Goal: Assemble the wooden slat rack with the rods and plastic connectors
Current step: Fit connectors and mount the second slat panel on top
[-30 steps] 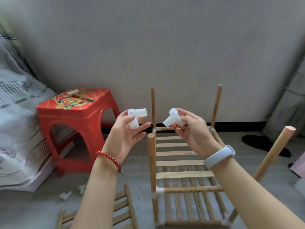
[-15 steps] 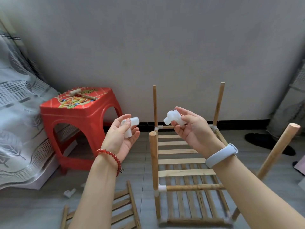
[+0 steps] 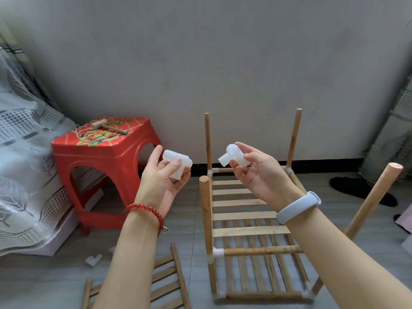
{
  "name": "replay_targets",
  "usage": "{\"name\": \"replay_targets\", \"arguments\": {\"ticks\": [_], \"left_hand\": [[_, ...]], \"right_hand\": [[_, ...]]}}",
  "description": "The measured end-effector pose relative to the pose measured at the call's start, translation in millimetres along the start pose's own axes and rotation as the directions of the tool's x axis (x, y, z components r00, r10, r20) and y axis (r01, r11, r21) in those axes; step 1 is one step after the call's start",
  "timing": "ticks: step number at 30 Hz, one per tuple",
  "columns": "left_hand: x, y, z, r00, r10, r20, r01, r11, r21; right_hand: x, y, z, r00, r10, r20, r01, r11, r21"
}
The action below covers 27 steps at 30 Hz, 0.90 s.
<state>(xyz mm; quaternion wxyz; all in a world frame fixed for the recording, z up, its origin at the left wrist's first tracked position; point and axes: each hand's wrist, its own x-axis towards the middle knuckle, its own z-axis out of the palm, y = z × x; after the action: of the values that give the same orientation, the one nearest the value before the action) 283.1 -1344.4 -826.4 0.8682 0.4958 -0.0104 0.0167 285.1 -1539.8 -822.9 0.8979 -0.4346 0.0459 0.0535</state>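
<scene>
My left hand (image 3: 163, 179) holds a white plastic connector (image 3: 177, 162) between thumb and fingers, palm up. My right hand (image 3: 263, 175) grips a second white connector (image 3: 234, 156) with its open sockets pointing left. Both hover above the partly built wooden rack (image 3: 245, 216), which stands on the floor with slat shelves, white corner joints and upright rods. The near left rod top (image 3: 204, 179) is bare and lies between my hands, slightly lower. Another bare rod (image 3: 374, 197) leans at the right.
A red plastic stool (image 3: 100, 157) carrying a small wooden mallet (image 3: 109, 127) stands at the left by the wall. A loose slat panel (image 3: 165, 279) lies on the floor beneath my left arm, with spare white connectors (image 3: 93, 259) near it. Patterned bedding (image 3: 24, 175) fills the far left.
My left hand dropped a little, then rose and turned its connector over. The right hand rotated its connector slightly. The view shifted a bit to the left.
</scene>
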Motion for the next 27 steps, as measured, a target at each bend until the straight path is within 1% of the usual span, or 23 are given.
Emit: {"name": "replay_targets", "arguments": {"ticks": [5, 7, 11, 13, 15, 17, 19, 24, 27], "left_hand": [[-2, 1, 1, 0.999, 0.020, -0.026, -0.020, 1.000, 0.003], [-2, 1, 2, 0.999, 0.022, -0.029, -0.023, 0.999, -0.032], [-1, 2, 2, 0.999, -0.024, 0.026, 0.028, 0.989, -0.148], [0, 1, 2, 0.999, -0.035, 0.027, 0.039, 0.986, -0.163], [0, 0, 3, 0.999, -0.029, 0.033, 0.033, 0.991, -0.129], [-2, -1, 6, 0.999, -0.023, 0.037, 0.025, 0.998, -0.057], [-5, -2, 11, 0.998, 0.008, 0.056, -0.008, 1.000, -0.005], [-9, -7, 23, 0.995, 0.082, 0.063, -0.082, 0.997, -0.004], [-10, -10, 24, 0.990, 0.106, 0.092, -0.113, 0.991, 0.078]], "right_hand": [[0, -1, 0, 1.000, 0.000, -0.006, 0.000, 1.000, 0.016], [0, 0, 1, 1.000, 0.003, -0.008, -0.002, 1.000, 0.019], [-1, 0, 1, 1.000, 0.005, -0.004, -0.005, 1.000, 0.021], [-1, 0, 1, 1.000, 0.005, -0.004, -0.005, 1.000, 0.018], [-1, -1, 1, 1.000, 0.005, -0.004, -0.005, 1.000, 0.018], [-1, -1, 1, 1.000, 0.005, -0.004, -0.005, 1.000, 0.023], [-2, -1, 0, 1.000, 0.005, -0.005, -0.005, 1.000, 0.027], [-2, -2, 0, 1.000, 0.001, -0.009, -0.001, 0.999, 0.038], [-3, -3, -1, 1.000, -0.001, -0.009, 0.001, 0.999, 0.041]]}}
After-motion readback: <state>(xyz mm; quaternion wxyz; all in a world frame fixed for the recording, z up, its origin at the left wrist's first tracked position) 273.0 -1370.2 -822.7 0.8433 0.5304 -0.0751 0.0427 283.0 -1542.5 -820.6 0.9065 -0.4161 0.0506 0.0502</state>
